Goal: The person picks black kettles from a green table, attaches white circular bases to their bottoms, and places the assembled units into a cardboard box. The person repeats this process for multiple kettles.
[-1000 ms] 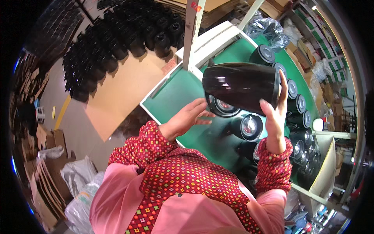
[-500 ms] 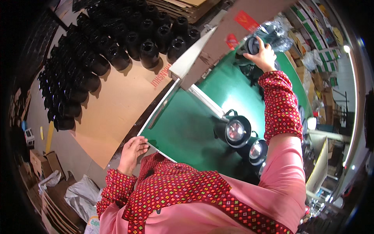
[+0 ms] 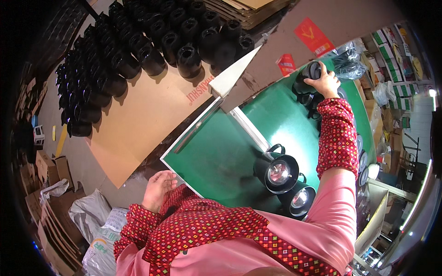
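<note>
Stretched to the far right part of the green table (image 3: 209, 158), my right hand (image 3: 326, 84) has its thumb and fingers closed on the rim of a black jug (image 3: 302, 79). More dark jugs stand crowded just below that one, partly hidden by my sleeve. My left hand (image 3: 158, 188) hovers near the table's left corner, empty, its fingers loosely bent and apart from the thumb. Nearer to me lie two black handled jugs, one (image 3: 277, 171) and another (image 3: 299, 198), tilted so that their shiny silvery insides face me.
Rows of black jug bodies (image 3: 188, 60) stand on a cardboard sheet (image 3: 147, 124) at the left. A brown board (image 3: 276, 50) with red stickers rises behind the table. A white strip (image 3: 249, 129) crosses the tabletop. Clear plastic bags (image 3: 347, 62) lie at the far right.
The whole view has shifted, with far things now lower and further right. My right hand's fingers have closed in on the far jug's rim. My left hand stays near the table corner.
</note>
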Tool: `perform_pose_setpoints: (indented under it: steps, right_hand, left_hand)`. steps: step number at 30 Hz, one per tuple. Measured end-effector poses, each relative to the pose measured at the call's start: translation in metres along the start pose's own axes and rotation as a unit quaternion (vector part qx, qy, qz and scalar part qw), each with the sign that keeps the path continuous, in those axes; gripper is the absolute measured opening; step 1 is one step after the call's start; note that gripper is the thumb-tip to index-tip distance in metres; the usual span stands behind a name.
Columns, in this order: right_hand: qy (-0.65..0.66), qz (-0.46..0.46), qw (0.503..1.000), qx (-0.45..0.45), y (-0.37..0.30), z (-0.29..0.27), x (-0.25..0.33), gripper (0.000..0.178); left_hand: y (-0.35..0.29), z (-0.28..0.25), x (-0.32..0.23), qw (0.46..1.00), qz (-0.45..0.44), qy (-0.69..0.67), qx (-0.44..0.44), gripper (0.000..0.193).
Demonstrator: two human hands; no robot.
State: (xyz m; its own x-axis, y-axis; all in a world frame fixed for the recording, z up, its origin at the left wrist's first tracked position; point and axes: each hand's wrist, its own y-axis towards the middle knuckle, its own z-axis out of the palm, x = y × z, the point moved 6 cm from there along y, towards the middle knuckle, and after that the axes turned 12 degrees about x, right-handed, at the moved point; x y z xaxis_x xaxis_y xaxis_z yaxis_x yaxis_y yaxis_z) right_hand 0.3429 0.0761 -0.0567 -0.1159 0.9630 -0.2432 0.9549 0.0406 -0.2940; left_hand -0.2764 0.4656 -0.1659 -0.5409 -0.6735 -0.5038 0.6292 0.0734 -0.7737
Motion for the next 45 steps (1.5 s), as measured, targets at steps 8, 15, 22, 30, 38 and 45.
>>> perform_pose_setpoints:
  steps: [8, 15, 22, 30, 38, 45]
  right_hand:
    - [-0.003, -0.054, 0.994, -0.095, -0.012, 0.000, 0.011, 0.127]
    - [-0.047, -0.008, 0.995, -0.090, 0.002, 0.016, 0.006, 0.124]
    - [-0.156, -0.022, 0.987, -0.020, -0.023, 0.004, 0.019, 0.096]
    - [0.024, -0.299, 0.888, 0.348, -0.301, -0.025, 0.168, 0.052]
    - [0.256, -0.431, 0.853, 0.146, -0.272, -0.058, 0.414, 0.060]
    - [0.074, -0.044, 0.993, 0.075, -0.039, 0.030, 0.490, 0.120]
  left_hand:
    - [-0.018, -0.008, 0.004, 1.000, 0.008, 0.012, 0.014, 0.029]
    - [-0.038, -0.017, 0.002, 1.000, 0.002, -0.002, -0.018, 0.025]
    - [-0.010, -0.079, -0.019, 0.998, -0.023, 0.036, -0.052, 0.028]
    - [0.125, -0.209, -0.226, 0.863, 0.259, 0.380, -0.210, 0.043]
    - [0.255, -0.225, -0.455, 0.634, 0.184, 0.661, -0.356, 0.070]
    - [0.364, -0.298, -0.483, 0.677, -0.011, 0.583, -0.449, 0.113]
